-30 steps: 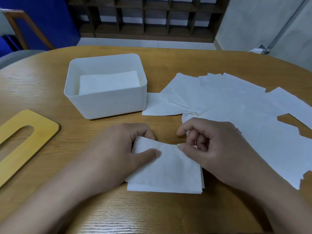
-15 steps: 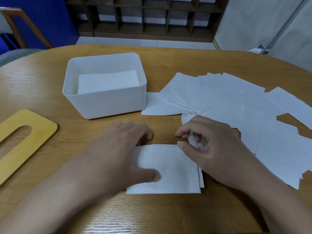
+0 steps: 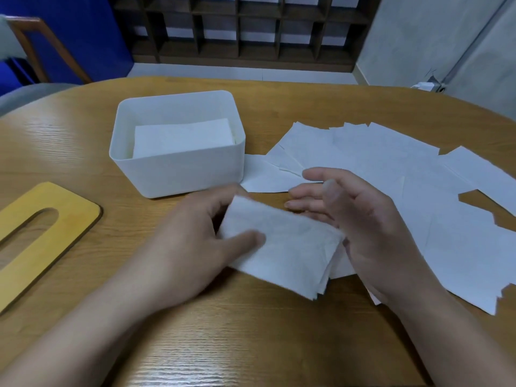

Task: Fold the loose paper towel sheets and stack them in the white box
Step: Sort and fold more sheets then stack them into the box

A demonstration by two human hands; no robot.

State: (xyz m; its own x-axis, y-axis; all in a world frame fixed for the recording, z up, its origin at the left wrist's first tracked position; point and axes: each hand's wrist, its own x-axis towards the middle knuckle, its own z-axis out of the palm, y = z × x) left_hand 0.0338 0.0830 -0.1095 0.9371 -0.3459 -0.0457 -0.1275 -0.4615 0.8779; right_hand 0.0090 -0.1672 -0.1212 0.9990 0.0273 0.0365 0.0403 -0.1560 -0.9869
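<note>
Wood-grain oval table [image 3: 279,344] fills the view, with a dark cubby shelf [image 3: 240,26] at twelve o'clock and one yellow slotted wooden lid [image 3: 42,236] at nine o'clock. One white box [image 3: 178,166] at eleven o'clock holds a stack of folded towels [image 3: 183,136], its count hidden, while the loose paper towel sheets [image 3: 391,174] overlap from one to three o'clock, too tangled to count. At centre the left hand [image 3: 192,247] pinches one folded sheet [image 3: 282,244], thumb on top and fingers beneath, and the right hand [image 3: 360,224] beside it has relaxed, parted fingers gripping nothing.
</note>
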